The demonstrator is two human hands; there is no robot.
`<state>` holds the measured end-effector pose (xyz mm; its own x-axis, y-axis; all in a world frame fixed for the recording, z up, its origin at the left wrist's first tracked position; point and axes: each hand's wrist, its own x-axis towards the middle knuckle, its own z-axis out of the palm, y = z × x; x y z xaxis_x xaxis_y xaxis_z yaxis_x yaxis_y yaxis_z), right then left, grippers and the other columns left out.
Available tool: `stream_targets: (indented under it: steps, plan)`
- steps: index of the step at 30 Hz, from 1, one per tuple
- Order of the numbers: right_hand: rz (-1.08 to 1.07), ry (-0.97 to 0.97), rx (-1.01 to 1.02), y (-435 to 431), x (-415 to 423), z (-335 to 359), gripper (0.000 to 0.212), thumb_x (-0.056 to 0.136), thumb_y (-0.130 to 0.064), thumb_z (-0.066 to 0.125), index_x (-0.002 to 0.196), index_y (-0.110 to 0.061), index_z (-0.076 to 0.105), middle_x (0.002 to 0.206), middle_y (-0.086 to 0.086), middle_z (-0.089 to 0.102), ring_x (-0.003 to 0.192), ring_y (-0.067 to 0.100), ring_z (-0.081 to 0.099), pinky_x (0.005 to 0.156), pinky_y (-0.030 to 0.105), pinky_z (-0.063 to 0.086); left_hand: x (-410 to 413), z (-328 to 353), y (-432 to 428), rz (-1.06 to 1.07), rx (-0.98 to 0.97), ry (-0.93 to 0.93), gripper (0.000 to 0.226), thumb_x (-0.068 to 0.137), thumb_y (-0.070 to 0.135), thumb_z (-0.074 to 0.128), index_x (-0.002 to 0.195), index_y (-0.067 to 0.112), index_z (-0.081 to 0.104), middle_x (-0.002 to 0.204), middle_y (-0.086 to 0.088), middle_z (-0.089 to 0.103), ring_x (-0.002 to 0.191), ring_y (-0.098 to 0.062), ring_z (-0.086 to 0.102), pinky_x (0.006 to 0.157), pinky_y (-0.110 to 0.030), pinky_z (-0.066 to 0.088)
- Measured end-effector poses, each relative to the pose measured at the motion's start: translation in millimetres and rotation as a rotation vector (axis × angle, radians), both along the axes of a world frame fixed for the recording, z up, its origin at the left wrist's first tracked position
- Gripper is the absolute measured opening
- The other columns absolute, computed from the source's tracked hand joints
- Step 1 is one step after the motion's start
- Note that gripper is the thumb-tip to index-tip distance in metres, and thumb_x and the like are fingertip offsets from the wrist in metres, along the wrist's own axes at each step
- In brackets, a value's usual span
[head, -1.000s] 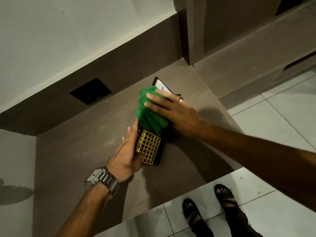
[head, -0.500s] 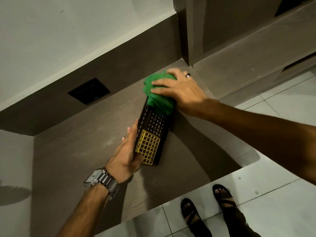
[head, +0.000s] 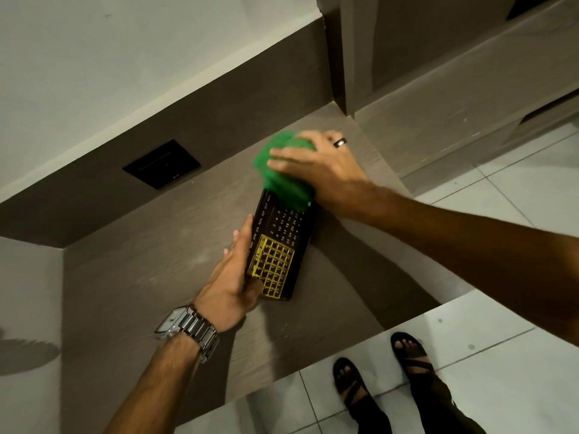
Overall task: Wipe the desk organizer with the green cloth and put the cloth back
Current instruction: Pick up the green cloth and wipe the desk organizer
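A black desk organizer with a printed calendar and a gold grid lies flat on the brown desk. My left hand, with a metal watch on the wrist, grips the organizer's near left edge, thumb on the gold grid. The bunched green cloth covers the organizer's far end, and my right hand, wearing a dark ring, presses down on it with fingers spread. The far end of the organizer is hidden under the cloth.
A black wall socket plate sits on the brown back panel to the left. A tall cabinet panel rises behind the desk's right corner. My sandalled feet stand on white floor tiles below the desk's front edge.
My right hand slid the cloth from the middle of the organizer up to its far end, uncovering the calendar print. My left hand kept its hold.
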<state>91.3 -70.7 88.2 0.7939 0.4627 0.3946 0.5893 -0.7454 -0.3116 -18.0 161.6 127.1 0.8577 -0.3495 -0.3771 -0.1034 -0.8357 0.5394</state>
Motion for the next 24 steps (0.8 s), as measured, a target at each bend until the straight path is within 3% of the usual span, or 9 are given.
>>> stream_targets:
  steps: [3,5,8,13,16,19,22,24]
  plan:
    - [-0.239,0.181,-0.013,-17.6,16.9,-14.7,0.070,0.086,-0.010,0.058,0.148,-0.029,0.031,0.155,0.000,0.033,0.142,0.030,0.025,0.111,0.054,0.023,-0.3,1.8,-1.5,-0.001,-0.011,0.009,0.110,0.081,-0.005,0.061,0.145,0.036,-0.018,0.164,-0.007,0.005,0.151,-0.030,0.006,0.118,-0.062,0.019]
    - [-0.264,0.268,0.017,-23.4,6.6,-32.2,0.071,0.087,-0.004,0.048,0.150,-0.026,0.026,0.157,0.002,0.029,0.144,0.029,0.018,0.112,0.055,0.024,-0.2,2.7,-2.4,0.012,-0.012,0.020,0.112,0.080,-0.007,0.062,0.144,0.038,-0.018,0.164,-0.007,0.003,0.151,-0.028,0.004,0.119,-0.061,0.017]
    - [-0.252,0.195,0.014,-18.9,-27.1,-55.8,0.060,0.087,-0.007,0.037,0.146,-0.020,0.037,0.154,0.007,0.034,0.143,0.034,0.022,0.108,0.055,0.028,0.2,2.3,-3.5,0.030,0.000,0.040,0.112,0.081,-0.007,0.060,0.147,0.037,-0.019,0.164,-0.009,0.004,0.151,-0.031,0.007,0.117,-0.062,0.020]
    - [-0.097,0.076,-0.076,15.2,-96.8,-82.5,0.065,0.081,-0.014,0.071,0.141,-0.021,0.046,0.149,0.007,0.043,0.138,0.035,0.034,0.105,0.050,0.037,-0.1,0.3,-2.7,0.036,-0.032,0.063,0.108,0.084,-0.003,0.059,0.148,0.037,-0.019,0.163,-0.011,0.011,0.149,-0.038,0.014,0.115,-0.065,0.023]
    - [0.082,0.068,-0.094,31.8,-137.9,-90.0,0.072,0.075,-0.025,0.073,0.140,-0.024,0.043,0.148,0.004,0.043,0.135,0.032,0.035,0.100,0.046,0.038,-0.1,0.6,-3.3,0.036,-0.043,0.070,0.106,0.085,-0.003,0.056,0.147,0.041,-0.018,0.161,-0.014,0.018,0.142,-0.048,0.025,0.109,-0.071,0.028]
    - [0.201,0.036,-0.155,23.5,-135.5,-86.2,0.071,0.071,-0.027,0.079,0.136,-0.025,0.048,0.144,0.002,0.049,0.132,0.030,0.037,0.097,0.045,0.043,-0.5,2.0,-4.2,0.036,-0.015,0.073,0.107,0.085,-0.005,0.056,0.146,0.042,-0.019,0.160,-0.015,0.020,0.142,-0.046,0.026,0.108,-0.070,0.029]
    - [0.081,0.008,-0.178,-2.4,-91.7,-74.2,0.060,0.078,-0.016,0.076,0.134,-0.022,0.053,0.143,0.004,0.050,0.132,0.034,0.042,0.094,0.048,0.047,-1.4,2.4,-3.9,0.022,0.016,0.058,0.106,0.087,-0.002,0.055,0.145,0.044,-0.021,0.162,-0.014,0.017,0.145,-0.041,0.022,0.112,-0.067,0.027]
    - [-0.028,0.085,-0.180,-19.9,-59.8,-62.6,0.060,0.086,-0.014,0.064,0.142,-0.025,0.043,0.151,0.003,0.039,0.138,0.035,0.033,0.091,0.052,0.047,-1.1,3.0,-4.2,0.039,0.018,0.060,0.107,0.088,0.001,0.056,0.143,0.049,-0.022,0.163,-0.011,0.013,0.147,-0.038,0.019,0.113,-0.066,0.027]
